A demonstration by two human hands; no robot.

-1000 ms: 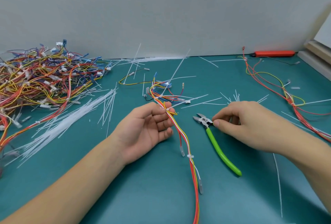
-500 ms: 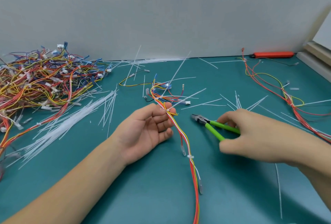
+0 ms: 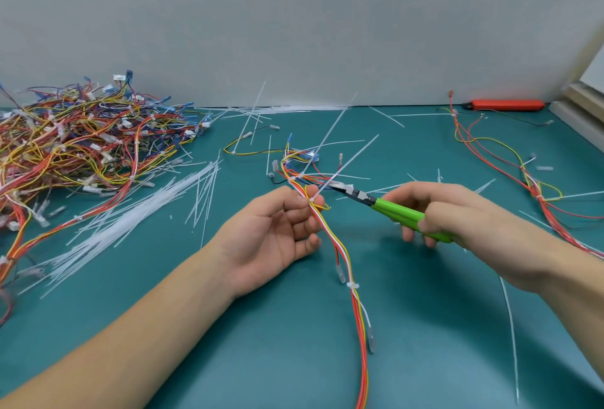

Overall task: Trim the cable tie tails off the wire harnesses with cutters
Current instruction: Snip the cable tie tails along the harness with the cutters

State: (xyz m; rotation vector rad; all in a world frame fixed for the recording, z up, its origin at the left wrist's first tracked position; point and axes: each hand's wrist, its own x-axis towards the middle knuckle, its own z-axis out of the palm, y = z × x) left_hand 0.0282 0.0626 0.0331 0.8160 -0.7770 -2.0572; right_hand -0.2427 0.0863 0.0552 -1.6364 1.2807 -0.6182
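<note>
Cable tie tail (image 3: 343, 168) on the harness is sticking up and away from the tie head, which sits right at the left hand's fingertips, pretty much dead centre on the teal surface (image 3: 425, 327). The wire harness (image 3: 340, 252) itself (red, yellow, white wires) runs from a tangle of connectors behind the hands, through the fingers, then trails down toward the near edge, with another small white tie further along it.

Left hand (image 3: 277, 235) is palm up, thumb and forefinger pinching the bundle right at the tie, other fingers loosely curled underneath. Right hand (image 3: 457, 216) has its fingers wrapped round the green handles of the cutters (image 3: 385, 204), and the metal nose points left toward the tail. The tip sits just beside the tail a little way above the tie head, looks like it's touching or almost touching, but I can't tell if the blades are actually around it. Handles look squeezed close together.

Further out: off to the left there's a big pile of harnesses (image 3: 81, 144), multicoloured, lots of white ties on them. Between that pile and the left hand is a loose bunch of cable ties (image 3: 130, 216) fanned out on the surface, plus stray white strips scattered all over. On the right, well apart from the hands, lies another harness (image 3: 510, 180) with red and yellow wires. At the back against the grey wall there's an orange tool (image 3: 506, 104) lying flat.
</note>
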